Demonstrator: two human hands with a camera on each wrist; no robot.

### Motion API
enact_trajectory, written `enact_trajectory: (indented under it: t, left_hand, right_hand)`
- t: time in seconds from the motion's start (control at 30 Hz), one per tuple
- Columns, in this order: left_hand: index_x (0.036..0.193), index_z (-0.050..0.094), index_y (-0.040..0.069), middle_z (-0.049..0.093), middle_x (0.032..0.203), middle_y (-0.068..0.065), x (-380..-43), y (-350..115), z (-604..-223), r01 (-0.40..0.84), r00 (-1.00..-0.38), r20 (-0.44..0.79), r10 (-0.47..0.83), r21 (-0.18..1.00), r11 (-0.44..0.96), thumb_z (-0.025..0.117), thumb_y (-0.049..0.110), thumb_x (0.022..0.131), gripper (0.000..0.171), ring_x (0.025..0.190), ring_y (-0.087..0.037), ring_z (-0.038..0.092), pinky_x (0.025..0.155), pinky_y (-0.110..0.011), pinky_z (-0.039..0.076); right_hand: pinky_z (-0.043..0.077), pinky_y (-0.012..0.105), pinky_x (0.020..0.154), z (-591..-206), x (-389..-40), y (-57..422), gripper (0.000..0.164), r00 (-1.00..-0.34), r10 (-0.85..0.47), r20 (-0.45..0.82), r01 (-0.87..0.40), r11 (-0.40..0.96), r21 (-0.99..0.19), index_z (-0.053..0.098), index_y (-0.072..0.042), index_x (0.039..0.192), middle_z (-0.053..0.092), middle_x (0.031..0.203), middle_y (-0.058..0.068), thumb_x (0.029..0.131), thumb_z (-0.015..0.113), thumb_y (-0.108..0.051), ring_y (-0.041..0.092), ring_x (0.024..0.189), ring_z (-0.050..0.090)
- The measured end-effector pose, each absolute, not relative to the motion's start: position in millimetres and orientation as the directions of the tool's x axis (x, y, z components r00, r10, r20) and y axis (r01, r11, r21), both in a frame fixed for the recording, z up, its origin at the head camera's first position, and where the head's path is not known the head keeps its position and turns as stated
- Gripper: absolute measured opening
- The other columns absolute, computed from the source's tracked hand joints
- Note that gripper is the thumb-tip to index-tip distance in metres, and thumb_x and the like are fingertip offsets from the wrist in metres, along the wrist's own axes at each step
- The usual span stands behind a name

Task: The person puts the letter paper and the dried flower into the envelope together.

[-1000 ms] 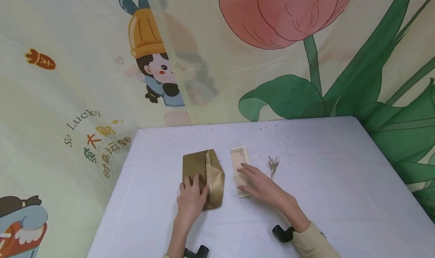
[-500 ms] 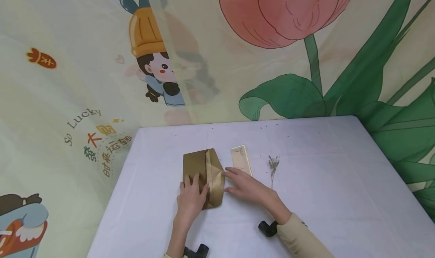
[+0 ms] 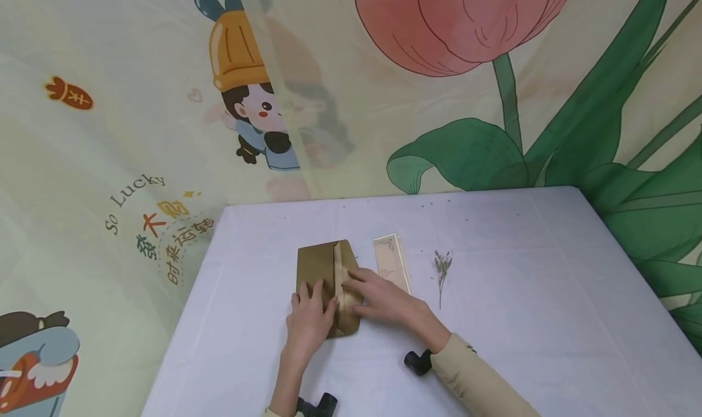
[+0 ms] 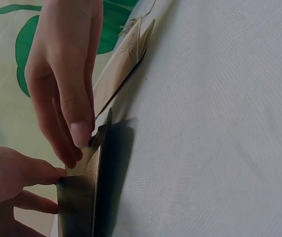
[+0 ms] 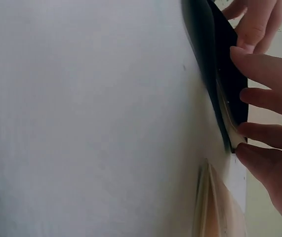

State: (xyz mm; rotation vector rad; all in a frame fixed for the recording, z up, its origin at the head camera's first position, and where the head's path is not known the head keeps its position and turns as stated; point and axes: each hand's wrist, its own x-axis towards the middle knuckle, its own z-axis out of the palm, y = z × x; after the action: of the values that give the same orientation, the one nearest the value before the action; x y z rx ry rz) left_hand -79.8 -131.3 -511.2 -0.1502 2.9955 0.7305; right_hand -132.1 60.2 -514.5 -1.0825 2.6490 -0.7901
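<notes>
A golden-brown paper envelope (image 3: 315,261) lies on the white-covered table, its flap on the right side. My left hand (image 3: 309,325) rests on the envelope's body, fingers spread. My right hand (image 3: 386,298) has its extended fingers on the flap. In the left wrist view, the right fingers (image 4: 71,108) point down at the flap beside the envelope's body (image 4: 76,212). The right wrist view has the fingertips (image 5: 254,131) along the dark envelope edge (image 5: 229,64). To the right of the envelope, a cream folded card (image 3: 389,255) is partly covered by the right hand.
A small dried flower sprig (image 3: 442,267) lies right of the card. Dark specks are scattered near the table's (image 3: 526,270) back edge. A printed cloth (image 3: 351,88) hangs behind it. Black wrist devices (image 3: 418,363) are worn on both arms.
My right hand has moved left from above the card onto the envelope's flap, uncovering the upper part of the card. My left hand has stayed on the envelope.
</notes>
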Motion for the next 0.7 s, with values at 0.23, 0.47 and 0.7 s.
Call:
enact_trajectory:
  t: [0.23,0.47,0.7]
  left_hand:
    - [0.155,0.041,0.013,0.043,0.149,-0.037,-81,-133,-511,-0.064,-0.998,-0.047,-0.048,0.450,0.891,0.066,0.031,0.102,0.062,0.129,-0.061,0.047,0.076,-0.070,0.053]
    - [0.149,0.048,0.026,0.041,0.148,-0.042,-82,-134,-512,0.000,-0.999,-0.028,0.014,0.448,0.894,0.062,0.028,0.104,0.046,0.126,-0.068,0.047,0.078,-0.072,0.052]
    - [0.126,0.063,0.024,0.038,0.147,-0.047,-82,-134,-511,0.017,-0.999,-0.033,0.036,0.442,0.897,0.061,0.025,0.105,0.021,0.124,-0.073,0.045,0.079,-0.073,0.051]
  right_hand:
    - [0.049,0.052,0.108,-521,-132,54,0.052,-0.714,-0.699,0.043,-0.627,0.611,-0.483,0.060,-0.008,0.141,0.045,0.156,0.023,0.096,0.074,-0.031,0.041,0.147,0.040]
    - [0.052,0.050,0.105,-528,-133,51,0.048,-0.717,-0.693,0.076,-0.648,0.622,-0.439,0.065,-0.013,0.138,0.047,0.154,0.024,0.095,0.076,-0.032,0.041,0.146,0.041]
    - [0.052,0.051,0.105,-530,-131,50,0.045,-0.722,-0.689,0.063,-0.632,0.620,-0.465,0.067,-0.010,0.134,0.044,0.156,0.026,0.094,0.077,-0.029,0.042,0.147,0.039]
